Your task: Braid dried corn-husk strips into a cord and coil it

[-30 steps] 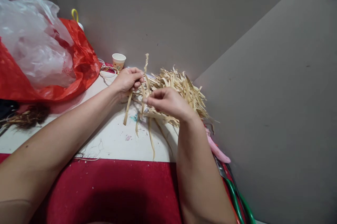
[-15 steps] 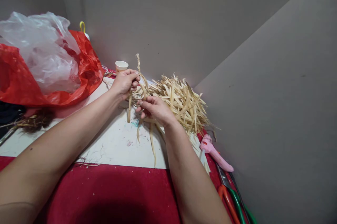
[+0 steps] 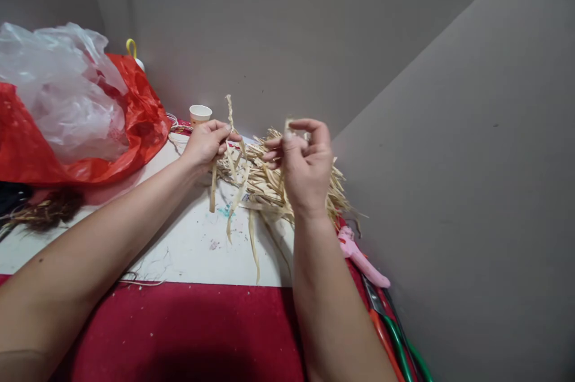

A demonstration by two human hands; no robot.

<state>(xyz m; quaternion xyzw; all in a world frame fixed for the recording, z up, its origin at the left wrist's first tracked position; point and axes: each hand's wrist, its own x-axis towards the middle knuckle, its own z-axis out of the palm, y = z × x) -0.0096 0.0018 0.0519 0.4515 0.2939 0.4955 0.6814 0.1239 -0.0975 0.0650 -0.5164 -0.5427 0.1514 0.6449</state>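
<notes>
Between thumb and forefinger, my left hand (image 3: 209,142) pinches a short braid of straw (image 3: 229,108). Its twisted end points up above the fingers, and loose flat strips dangle below. My right hand (image 3: 309,160) is raised to the right of it, thumb and forefinger pinched on a pale straw strip (image 3: 288,123). Only a small end of that strip shows above the thumb; the rest is mostly hidden by the hand. Behind and below my right hand lies a heap of dry straw strips (image 3: 265,181), partly covered by it.
A red plastic bag (image 3: 146,112) with clear plastic (image 3: 67,100) stands at left, near a paper cup (image 3: 200,112). Brown fibres (image 3: 54,208) lie below. A pink glue gun (image 3: 363,259) and scissors with green and orange handles (image 3: 398,340) lie at right. Grey walls (image 3: 314,29) rise behind.
My right hand has moved up and to the right, away from the braid, and now pinches a strip end. My left hand keeps its hold on the braid. The view has shifted slightly.
</notes>
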